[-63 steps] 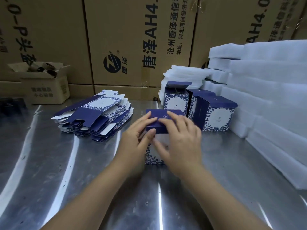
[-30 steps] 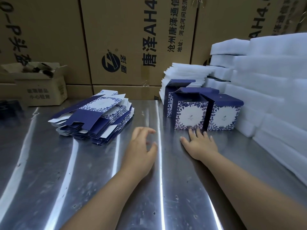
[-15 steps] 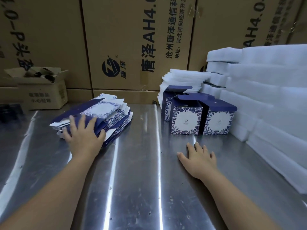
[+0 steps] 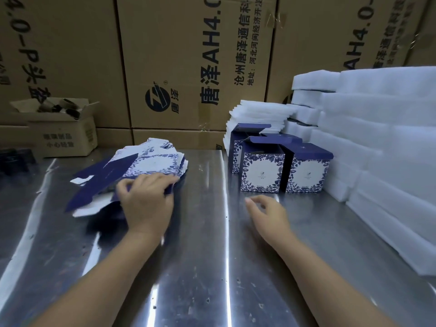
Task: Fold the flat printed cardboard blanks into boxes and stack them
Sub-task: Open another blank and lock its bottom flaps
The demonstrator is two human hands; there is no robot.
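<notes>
Here left hand (image 4: 146, 204) pinches a flat blank (image 4: 153, 165); right hand (image 4: 269, 214) loosely curled

The left hand (image 4: 146, 201) covers the near edge of the stack of flat blanks (image 4: 151, 161); whether it grips or only presses a sheet cannot be told. The front folded box (image 4: 262, 172) largely hides a third box (image 4: 237, 147). The box logos are too small to read. The white foam sheets (image 4: 389, 138) run off the right edge. The dark contents of the open carton (image 4: 59, 135) are indistinct.
</notes>
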